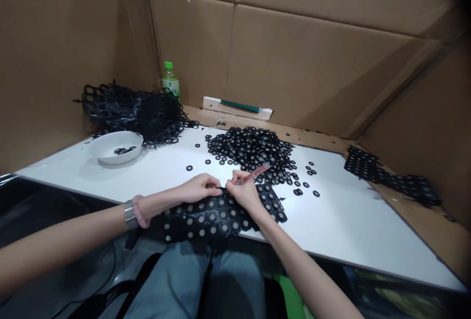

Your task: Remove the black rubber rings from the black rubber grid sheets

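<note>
A black sheet dotted with rows of pale round discs lies over the front edge of the white table, partly hanging above my lap. My left hand pinches the sheet's far edge. Close beside it, my right hand is closed around a pen-like tool with a clear reddish handle; its working tip is hidden by my fingers. Just beyond both hands rises a heap of small black rings with pale centres, and several loose ones lie around it.
A white bowl with a few black pieces stands at left. Behind it are a tangle of black perforated scrap and a green-capped bottle. More dotted sheets lie at right. Cardboard walls enclose the white table.
</note>
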Motion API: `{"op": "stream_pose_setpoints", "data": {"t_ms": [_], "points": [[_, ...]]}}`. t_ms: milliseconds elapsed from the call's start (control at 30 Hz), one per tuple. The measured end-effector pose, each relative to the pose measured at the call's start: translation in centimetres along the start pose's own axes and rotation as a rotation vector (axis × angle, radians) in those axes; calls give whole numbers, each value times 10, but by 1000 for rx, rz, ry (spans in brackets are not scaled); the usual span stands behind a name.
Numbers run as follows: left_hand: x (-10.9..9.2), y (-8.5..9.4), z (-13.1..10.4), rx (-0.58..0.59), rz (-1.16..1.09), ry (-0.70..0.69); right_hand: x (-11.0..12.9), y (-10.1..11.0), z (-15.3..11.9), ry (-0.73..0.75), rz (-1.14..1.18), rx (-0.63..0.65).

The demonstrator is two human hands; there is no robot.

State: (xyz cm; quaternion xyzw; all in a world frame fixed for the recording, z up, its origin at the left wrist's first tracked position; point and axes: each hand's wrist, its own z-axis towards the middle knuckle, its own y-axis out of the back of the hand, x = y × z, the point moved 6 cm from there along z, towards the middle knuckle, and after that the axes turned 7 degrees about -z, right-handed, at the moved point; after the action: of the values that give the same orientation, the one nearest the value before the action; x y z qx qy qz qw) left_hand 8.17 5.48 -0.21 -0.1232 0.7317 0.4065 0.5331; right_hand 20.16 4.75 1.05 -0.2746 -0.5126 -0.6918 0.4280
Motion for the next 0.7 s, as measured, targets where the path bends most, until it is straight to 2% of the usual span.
{"op": "stream_pose_setpoints", "data": {"t_ms": [167, 300, 433, 533, 700], "points": [[2, -3, 1, -27, -149, -31, 5, -3, -2, 91, -63, 2], [0, 0, 0, -46, -55, -5, -1, 1, 2, -17, 25, -15], [-7, -1, 0, 59, 38, 4, 0, 9, 5, -58, 88, -62], [-7, -1, 1, 72, -17, 14, 5, 18, -1, -74, 107, -137], [0, -3, 1, 52, -113, 22, 5, 15, -19, -156, 152, -60]]}}
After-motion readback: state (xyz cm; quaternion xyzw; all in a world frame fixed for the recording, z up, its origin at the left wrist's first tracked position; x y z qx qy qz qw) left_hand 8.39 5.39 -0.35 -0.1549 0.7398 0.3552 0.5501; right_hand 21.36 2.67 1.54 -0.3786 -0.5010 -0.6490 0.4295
